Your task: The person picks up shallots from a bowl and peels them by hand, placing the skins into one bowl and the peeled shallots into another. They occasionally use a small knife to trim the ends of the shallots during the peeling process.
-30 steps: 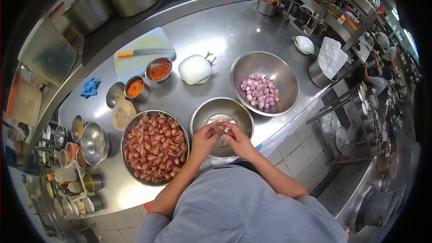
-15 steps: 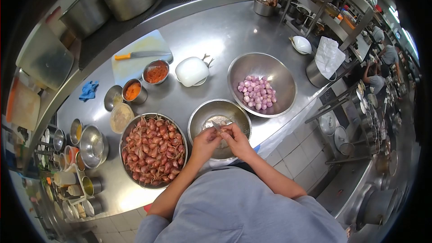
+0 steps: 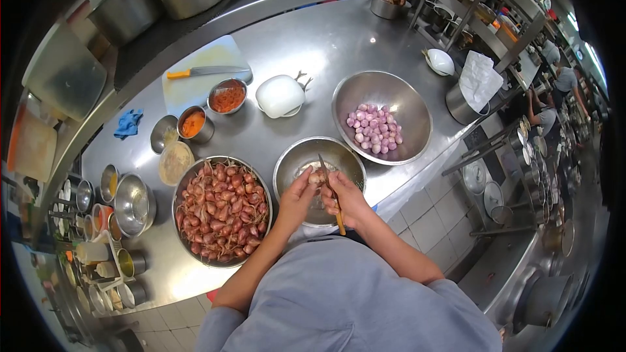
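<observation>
Both hands meet over a steel bowl (image 3: pixel 287 163) with some liquid in its bottom. My left hand (image 3: pixel 298 195) pinches a small shallot (image 3: pixel 317 176). In my right hand (image 3: pixel 347 201) is a small knife (image 3: pixel 340 220) with a yellow-brown handle, its blade pointing away from me beside the shallot. To the left, a large bowl is heaped with unpeeled red-brown shallots (image 3: pixel 223 212). A wide steel bowl (image 3: pixel 411 101) at the right holds peeled pink-purple shallots (image 3: pixel 375 129).
A larger knife (image 3: pixel 212 70) with an orange handle lies on a cutting board (image 3: pixel 179 99). Nearby stand two tins of orange-red food (image 3: pixel 227 99), a white bowl (image 3: pixel 280 96) and a blue cloth (image 3: pixel 128 124). A shelf (image 3: pixel 293 1) overhangs the back. Other people (image 3: pixel 566 81) are at far right.
My right hand has turned, so the knife's handle and blade now show lengthwise. The two hands stay close together over the bowl. The view has shifted slightly.
</observation>
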`<state>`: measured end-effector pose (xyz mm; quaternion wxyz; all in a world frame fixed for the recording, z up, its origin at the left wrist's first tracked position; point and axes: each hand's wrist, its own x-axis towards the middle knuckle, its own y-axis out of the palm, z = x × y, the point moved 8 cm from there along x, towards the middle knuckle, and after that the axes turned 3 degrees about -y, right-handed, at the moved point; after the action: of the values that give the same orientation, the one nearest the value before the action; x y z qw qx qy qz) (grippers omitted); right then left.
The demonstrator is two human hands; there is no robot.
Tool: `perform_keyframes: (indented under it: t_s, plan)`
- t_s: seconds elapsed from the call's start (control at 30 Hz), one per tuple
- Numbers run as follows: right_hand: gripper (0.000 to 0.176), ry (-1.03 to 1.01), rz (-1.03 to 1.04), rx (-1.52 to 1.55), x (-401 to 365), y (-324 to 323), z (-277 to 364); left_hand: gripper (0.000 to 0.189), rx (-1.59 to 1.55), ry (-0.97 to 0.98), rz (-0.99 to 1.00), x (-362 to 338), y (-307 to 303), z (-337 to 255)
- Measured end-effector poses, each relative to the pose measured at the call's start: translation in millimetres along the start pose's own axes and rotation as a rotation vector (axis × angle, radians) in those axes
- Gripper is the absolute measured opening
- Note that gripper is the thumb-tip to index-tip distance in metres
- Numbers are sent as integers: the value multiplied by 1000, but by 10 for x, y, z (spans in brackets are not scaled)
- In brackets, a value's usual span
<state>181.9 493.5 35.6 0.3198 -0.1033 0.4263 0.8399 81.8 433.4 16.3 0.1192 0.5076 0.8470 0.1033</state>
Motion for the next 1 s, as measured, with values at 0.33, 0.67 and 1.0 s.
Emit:
perform_keyframes:
  t_s: [0.33, 0.67, 1.0]
  plan:
    - [18, -15, -24, -1, -2, -153, -23, 35, -314, -226, -48, -24, -103, 130]
    - [59, -267, 44, -677, -90, -153, 101, 34, -226, -248, -15, -30, -168, 155]
    - [49, -124, 117, -661, -143, -36, 80, 31, -320, -223, 113, -55, -113, 131]
